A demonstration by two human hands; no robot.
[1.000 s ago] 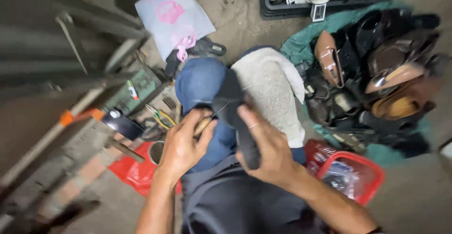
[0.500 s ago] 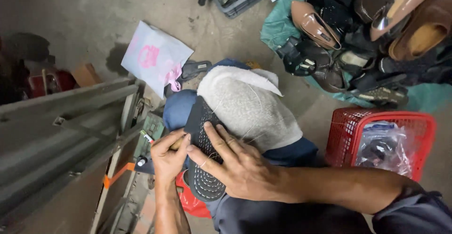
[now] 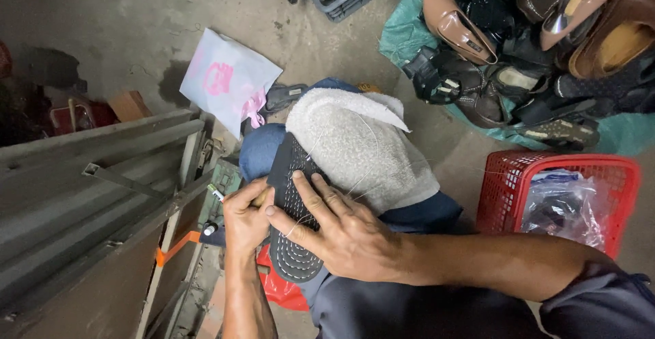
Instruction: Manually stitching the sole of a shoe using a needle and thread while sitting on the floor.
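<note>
Bare, stained concrete floor (image 3: 123,32) spreads far and left; a grey metal frame (image 3: 89,195) crowds the near left. On the lap, over a nubby towel (image 3: 361,148), lies a stitched black shoe sole (image 3: 290,202). The right hand (image 3: 341,233) presses it flat, fingers spread; the left hand (image 3: 244,221) is clenched around a wooden-handled tool (image 3: 259,197).

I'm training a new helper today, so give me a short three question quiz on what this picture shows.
1. True or false: the right hand lies flat on the dark shoe sole.
2. Which hand grips the wooden-handled tool?
3. The red basket sits: A) beside the grey towel, B) on the person's lap, C) on the pile of shoes.

Key: 1 true; 2 the left hand; 3 A.
</note>
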